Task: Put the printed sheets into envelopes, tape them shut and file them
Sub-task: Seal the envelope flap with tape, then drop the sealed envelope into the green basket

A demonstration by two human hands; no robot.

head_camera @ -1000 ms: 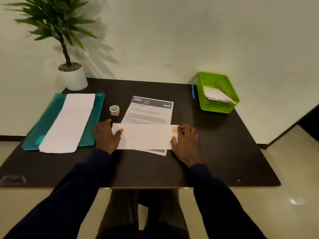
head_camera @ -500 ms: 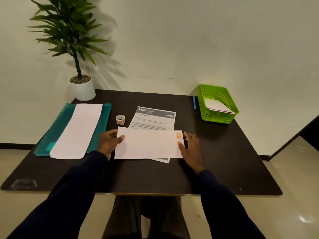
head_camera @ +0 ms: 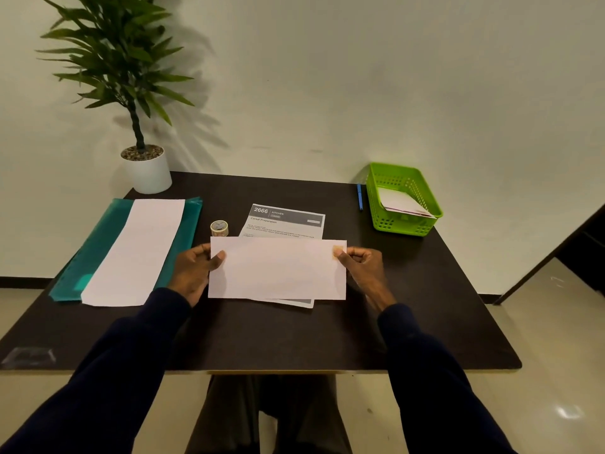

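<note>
A: Since a second ago the envelope (head_camera: 277, 268) has lifted off the printed sheet (head_camera: 285, 221).

B: Left hand (head_camera: 191, 273) and right hand (head_camera: 365, 271) pinch its ends, holding it level above the sheet. The orange patch (head_camera: 339, 248) may be tape, so the green basket (head_camera: 402, 227) seems next.

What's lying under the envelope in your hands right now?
A printed sheet lies there, its header showing above the envelope and a corner poking out below. Its middle text is covered.
</note>
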